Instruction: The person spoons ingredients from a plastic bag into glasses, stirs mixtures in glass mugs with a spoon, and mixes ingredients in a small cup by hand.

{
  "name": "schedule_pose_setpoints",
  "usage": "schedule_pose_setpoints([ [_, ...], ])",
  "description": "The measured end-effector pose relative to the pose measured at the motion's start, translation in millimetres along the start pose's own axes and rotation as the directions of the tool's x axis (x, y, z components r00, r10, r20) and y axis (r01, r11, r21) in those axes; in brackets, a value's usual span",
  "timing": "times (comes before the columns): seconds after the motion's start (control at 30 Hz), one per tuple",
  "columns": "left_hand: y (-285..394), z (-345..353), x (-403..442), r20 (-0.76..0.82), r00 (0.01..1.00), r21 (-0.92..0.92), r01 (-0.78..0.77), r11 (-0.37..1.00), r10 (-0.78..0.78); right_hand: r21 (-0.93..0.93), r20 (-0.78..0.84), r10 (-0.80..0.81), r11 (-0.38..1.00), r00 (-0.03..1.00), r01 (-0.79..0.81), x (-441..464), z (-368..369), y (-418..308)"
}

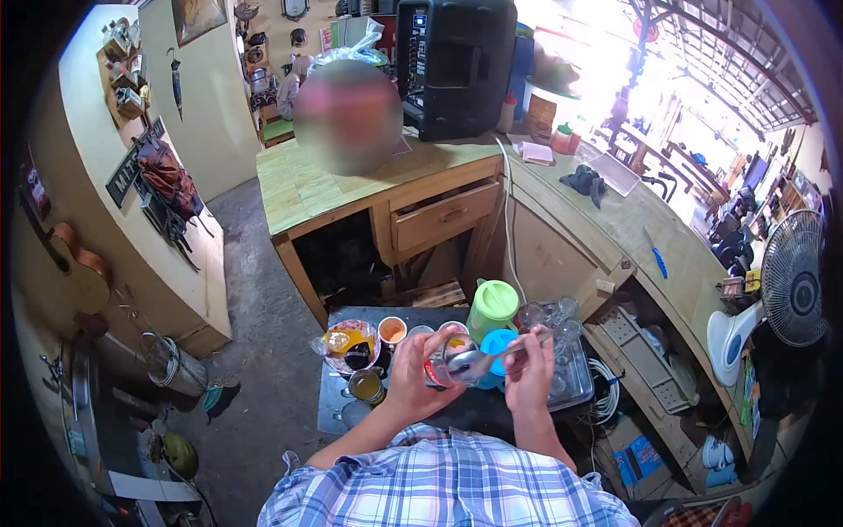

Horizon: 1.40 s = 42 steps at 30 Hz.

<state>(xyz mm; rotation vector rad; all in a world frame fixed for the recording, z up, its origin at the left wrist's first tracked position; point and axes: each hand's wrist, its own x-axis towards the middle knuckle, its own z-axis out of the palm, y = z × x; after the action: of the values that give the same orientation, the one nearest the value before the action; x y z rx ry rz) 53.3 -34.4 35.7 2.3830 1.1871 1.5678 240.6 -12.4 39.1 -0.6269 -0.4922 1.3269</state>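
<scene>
My left hand (411, 376) is wrapped around a clear glass (435, 374) with a red label, tilted toward me. My right hand (529, 367) pinches the handle of a metal spoon (471, 365), whose bowl is at the mouth of the glass. Whether the spoon touches the glass I cannot tell. Just beyond stand a light green lidded pitcher (494, 309) and a blue-lidded container (499, 343), partly hidden by the spoon and my right hand. To the left are a cup with orange contents (392, 329) and a glass mug of brownish liquid (366, 386).
A plate with yellow and dark packets (349, 344) sits at the left of the low dark table (330, 406). At its right, a tray (575, 386) holds several upturned glasses. A wooden counter (299, 189) bears a black speaker (457, 70), a blue-handled knife (659, 262) and a fan (793, 281).
</scene>
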Motion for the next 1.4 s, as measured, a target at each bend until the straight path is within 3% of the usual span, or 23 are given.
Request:
schedule_pose_setpoints([
  [0.03,-0.5,-1.1,-0.1,0.006,1.000,0.006,0.003,1.000,-0.003,0.000,0.000,0.001,1.000,1.000,-0.001,-2.1,2.2,2.5],
  [0.1,-3.8,0.5,-1.5,0.019,1.000,-0.027,0.000,1.000,0.000,-0.260,0.149,-0.065,0.960,0.987,0.103,-8.9,8.1,8.5],
  [0.27,-6.6,-3.8,-1.5,0.016,1.000,-0.141,0.022,0.990,-0.020,-0.031,0.023,-0.010,0.999,1.000,0.011,-0.9,-1.9,-4.4],
  [0.33,-6.5,-3.5,-1.1,-0.023,0.995,-0.270,0.084,0.959,-0.094,-0.101,-0.069,-0.203,0.975,0.977,0.196,-8.7,9.1,-12.6],
  [0.4,-8.0,-2.1,-4.2,-0.042,0.993,-0.284,0.093,0.954,-0.109,-0.122,0.018,-0.274,0.954,0.962,0.274,-21.2,6.4,-10.5],
  [0.47,-8.4,-2.2,-5.7,-0.059,0.990,-0.296,0.104,0.950,-0.127,-0.393,0.403,-0.423,0.721,0.812,0.571,-40.2,12.9,-6.9],
  [0.5,-8.1,-2.3,-6.1,-0.068,0.990,-0.279,0.102,0.955,-0.125,-0.375,0.500,-0.427,0.678,0.754,0.633,-46.5,11.8,-4.2],
  [0.53,-7.6,-2.3,-6.5,-0.076,0.989,-0.263,0.099,0.960,-0.123,-0.376,0.498,-0.428,0.677,0.754,0.633,-48.5,12.5,0.2],
  [0.6,-5.4,-3.8,-5.8,-0.078,0.991,-0.244,0.083,0.966,-0.105,-0.294,0.702,-0.446,0.528,0.554,0.797,-48.3,11.4,10.5],
  [0.8,-10.0,-3.3,-11.5,-0.088,0.990,-0.284,0.081,0.955,-0.110,-0.282,0.706,-0.488,0.472,0.514,0.835,-46.3,16.9,12.1],
  [0.87,-10.5,-4.3,-11.9,-0.095,0.988,-0.280,0.091,0.956,-0.122,-0.125,0.715,-0.599,0.398,0.361,0.909,-44.9,17.5,10.0],
  [0.93,-8.1,-6.6,-10.4,-0.088,0.990,-0.245,0.084,0.966,-0.109,-0.162,0.724,-0.565,0.420,0.397,0.893,-44.7,14.9,13.0],
  [1.0,-8.9,-4.8,-12.2,-0.082,0.992,-0.248,0.077,0.966,-0.100,-0.283,0.781,-0.466,0.328,0.415,0.901,-44.9,19.0,13.6],
  [1.03,-9.3,-4.1,-12.5,-0.079,0.993,-0.251,0.065,0.966,-0.087,-0.272,0.784,-0.499,0.259,0.369,0.927,-45.5,17.3,14.2],
  [1.07,-9.6,-4.3,-12.1,-0.080,0.993,-0.249,0.065,0.966,-0.088,-0.271,0.784,-0.498,0.260,0.369,0.927,-44.4,17.0,13.7],
  [1.13,-10.0,-4.9,-11.3,-0.104,0.987,-0.255,0.091,0.963,-0.121,-0.128,0.769,-0.587,0.247,0.253,0.961,-41.7,16.2,11.8],
  [1.2,-10.0,-5.6,-11.4,-0.101,0.989,-0.246,0.082,0.966,-0.109,-0.132,0.762,-0.588,0.268,0.271,0.954,-41.3,14.4,10.4],
  [1.27,-9.1,-5.9,-10.2,-0.096,0.991,-0.236,0.071,0.969,-0.096,-0.227,0.829,-0.473,0.204,0.299,0.952,-39.9,15.2,10.9],
  [1.33,-7.4,-6.0,-7.8,-0.107,0.991,-0.228,0.055,0.972,-0.081,-0.227,0.835,-0.471,0.174,0.283,0.958,-39.2,14.9,9.8],
  [1.4,-7.6,-7.2,-7.4,-0.118,0.987,-0.239,0.079,0.968,-0.110,-0.105,0.815,-0.558,0.125,0.157,0.987,-37.9,16.7,3.9],
])
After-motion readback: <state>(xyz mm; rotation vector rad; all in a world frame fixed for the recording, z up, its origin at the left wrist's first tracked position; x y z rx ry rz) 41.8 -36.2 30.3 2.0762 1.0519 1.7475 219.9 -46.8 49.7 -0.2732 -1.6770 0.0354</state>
